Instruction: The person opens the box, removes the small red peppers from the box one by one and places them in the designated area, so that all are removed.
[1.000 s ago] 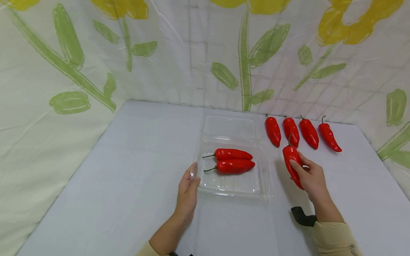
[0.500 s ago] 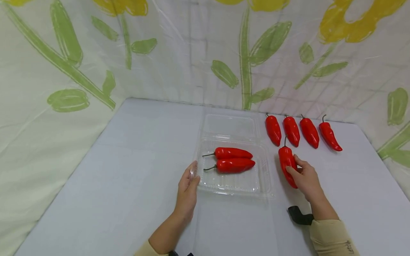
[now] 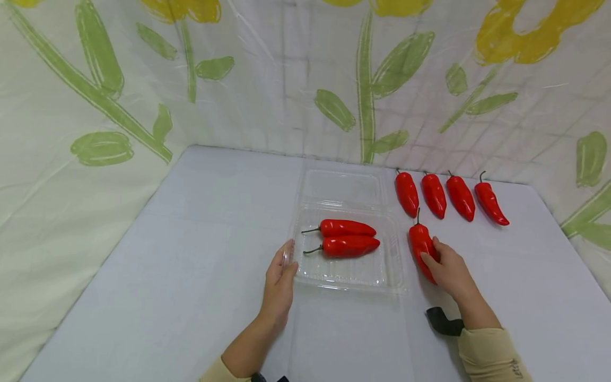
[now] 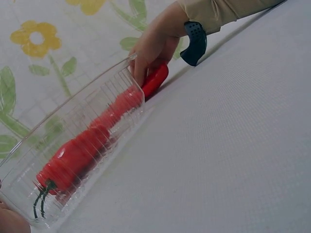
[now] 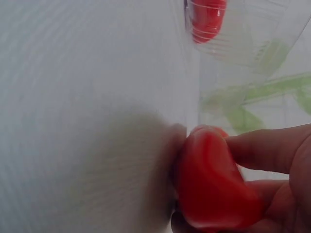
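Flower-printed sheeting (image 3: 267, 95) backs a white table (image 3: 167, 254), whose surface stretches wide left of the clear container (image 3: 393, 276). The left hand (image 3: 280, 281) grips that container's left edge; two peppers (image 3: 349, 245) lie inside. Just off its right edge, the right hand (image 3: 450, 269) pinches a red pepper (image 3: 420, 243), stem toward four more peppers (image 3: 433, 196) lined near the far edge.

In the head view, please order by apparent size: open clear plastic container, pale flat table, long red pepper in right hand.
Pale flat table
Open clear plastic container
Long red pepper, partly covered by right hand
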The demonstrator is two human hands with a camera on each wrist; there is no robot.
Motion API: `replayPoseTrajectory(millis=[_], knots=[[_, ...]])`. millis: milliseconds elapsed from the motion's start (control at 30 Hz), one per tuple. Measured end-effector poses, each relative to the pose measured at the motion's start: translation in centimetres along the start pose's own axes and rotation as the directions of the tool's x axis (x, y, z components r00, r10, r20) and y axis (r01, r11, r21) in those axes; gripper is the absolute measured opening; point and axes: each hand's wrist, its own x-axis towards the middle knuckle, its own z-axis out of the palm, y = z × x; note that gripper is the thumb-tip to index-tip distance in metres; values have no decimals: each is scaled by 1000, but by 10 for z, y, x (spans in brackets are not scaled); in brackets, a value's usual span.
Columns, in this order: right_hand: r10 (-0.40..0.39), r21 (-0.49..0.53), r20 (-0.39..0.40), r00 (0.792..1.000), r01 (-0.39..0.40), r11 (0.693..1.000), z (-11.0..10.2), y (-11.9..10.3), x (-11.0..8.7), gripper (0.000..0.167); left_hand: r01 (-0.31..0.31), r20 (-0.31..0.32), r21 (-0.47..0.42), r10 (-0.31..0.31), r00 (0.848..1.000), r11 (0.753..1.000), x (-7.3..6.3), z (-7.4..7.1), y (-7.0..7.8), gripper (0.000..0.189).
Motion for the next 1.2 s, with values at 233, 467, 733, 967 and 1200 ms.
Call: replayPoseTrajectory(millis=[233, 467, 733, 967, 1200], knots=[[12, 7, 15, 1000, -12, 1000, 0, 1, 0, 73, -3, 1, 3, 3, 1000, 1000, 1, 0, 0, 49], [30, 28, 34, 999, -31, 999, -1, 0, 0, 73, 11, -1, 6, -11, 1000, 1000, 1, 0, 0, 49], [-35, 54, -36, 999, 37, 998, 1, 1, -1, 64, 18, -6, 13, -18, 1000, 1000, 1, 0, 0, 49], [-61, 45, -42, 997, 63, 997, 2, 1, -3, 58, 16, -4, 7, -16, 1000, 1000, 2, 0, 0, 49], [-46, 45, 0, 999, 46, 998, 1, -1, -3, 59, 17, -4, 9, -17, 1000, 1000, 2, 0, -1, 49]])
